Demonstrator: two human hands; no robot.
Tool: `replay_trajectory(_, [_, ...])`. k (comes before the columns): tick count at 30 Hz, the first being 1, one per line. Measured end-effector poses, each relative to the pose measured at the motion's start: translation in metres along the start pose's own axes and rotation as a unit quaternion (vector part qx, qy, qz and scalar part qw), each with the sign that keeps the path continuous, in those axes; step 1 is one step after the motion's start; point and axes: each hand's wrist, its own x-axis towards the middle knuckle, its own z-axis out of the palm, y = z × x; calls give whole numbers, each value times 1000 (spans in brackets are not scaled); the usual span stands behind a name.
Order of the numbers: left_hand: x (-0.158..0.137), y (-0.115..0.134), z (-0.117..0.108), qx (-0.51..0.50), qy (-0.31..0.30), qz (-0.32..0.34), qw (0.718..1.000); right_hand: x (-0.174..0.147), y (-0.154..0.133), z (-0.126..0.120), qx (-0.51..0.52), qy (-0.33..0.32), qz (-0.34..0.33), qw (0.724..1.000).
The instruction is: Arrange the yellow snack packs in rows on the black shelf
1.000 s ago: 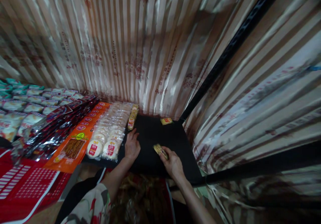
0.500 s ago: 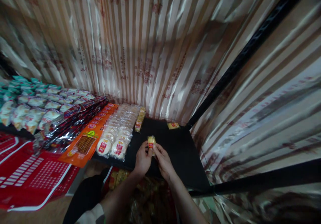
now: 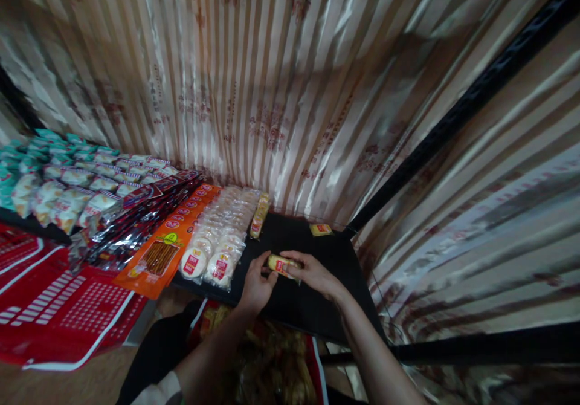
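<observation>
A small yellow wrapped snack [image 3: 278,264] with a red label lies crosswise between my hands above the black shelf. My right hand [image 3: 317,275] grips its right end, fingers over the top and thumb in front. Curled at the snack's left end, my left hand [image 3: 256,285] holds it with the fingertips. Farther back on the shelf is a similar yellow packet [image 3: 321,230]. Left of that, a row of yellow packets [image 3: 259,214] runs beside clear-wrapped round white crackers [image 3: 220,266].
An orange snack bag [image 3: 165,245], dark shiny packets [image 3: 131,226] and white and green bags [image 3: 67,190] line the black shelf [image 3: 312,302] leftward. Red baskets [image 3: 81,308] stand at lower left; another below me holds yellow packets [image 3: 276,362]. A striped curtain and black post [image 3: 435,127] bound the shelf.
The yellow snack has turned from upright to lying crosswise. My right hand has swung out to its right end, and the view has shifted slightly.
</observation>
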Motion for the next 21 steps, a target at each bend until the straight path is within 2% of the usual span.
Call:
replay_trajectory(3, [4, -8, 8, -122, 14, -57, 991, 9, -4, -1, 8, 39, -7, 999])
replay_trajectory(7, [10, -17, 13, -200, 102, -60, 973, 22, 6, 20, 102, 99, -41, 989])
replay_trajectory(9, [12, -21, 13, -192, 123, -72, 971, 31, 13, 32, 121, 126, -46, 984])
replay_trajectory(12, [9, -27, 12, -103, 152, -97, 978, 49, 22, 42, 121, 153, -61, 979])
replay_trajectory(14, [4, -29, 12, -19, 175, -62, 983, 64, 24, 44, 109, 159, -72, 979])
replay_trajectory(17, [-3, -29, 10, 102, 156, 71, 980, 85, 25, 44, 51, 174, -87, 980])
replay_trajectory(19, [-3, -28, 8, 180, 136, 145, 963, 96, 26, 46, 5, 186, -98, 978])
replay_trajectory(21, [2, -26, 6, 248, 129, 182, 943, 103, 26, 48, -34, 187, -110, 976])
